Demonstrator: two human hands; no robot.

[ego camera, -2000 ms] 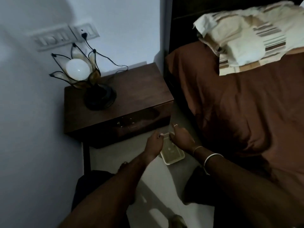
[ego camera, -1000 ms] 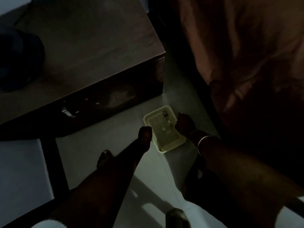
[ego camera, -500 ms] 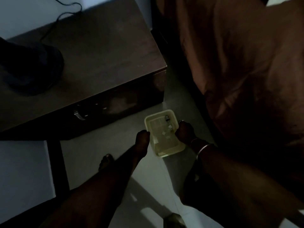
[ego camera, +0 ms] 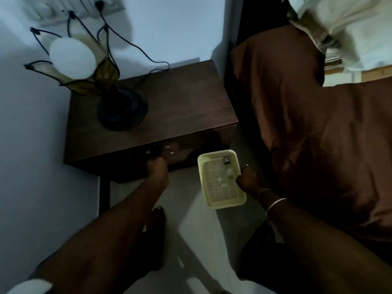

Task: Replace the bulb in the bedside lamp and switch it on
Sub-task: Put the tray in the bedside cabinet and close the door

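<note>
The bedside lamp (ego camera: 118, 107) stands on the left of the dark wooden bedside table (ego camera: 180, 111), with petal-shaped shades around a round white bulb (ego camera: 72, 58) that is unlit. My right hand (ego camera: 248, 179) grips the right rim of a pale yellow plastic tray (ego camera: 212, 198), held above the floor in front of the table. Small bits lie in the tray, too dim to name. My left hand (ego camera: 157, 168) is closed at the handle of the table's drawer front (ego camera: 182, 155).
A wall switch and socket panel (ego camera: 74, 9) sits above the lamp, with the lamp's black cord (ego camera: 135, 47) plugged in. A bed with a brown cover (ego camera: 318, 124) and a striped pillow (ego camera: 350, 28) fills the right side. My bare foot (ego camera: 157, 217) rests on the light floor.
The view has tilted up, bringing the lamp and wall back in sight. My left hand left the tray and went up to the drawer handle. My right hand alone holds the tray, now raised.
</note>
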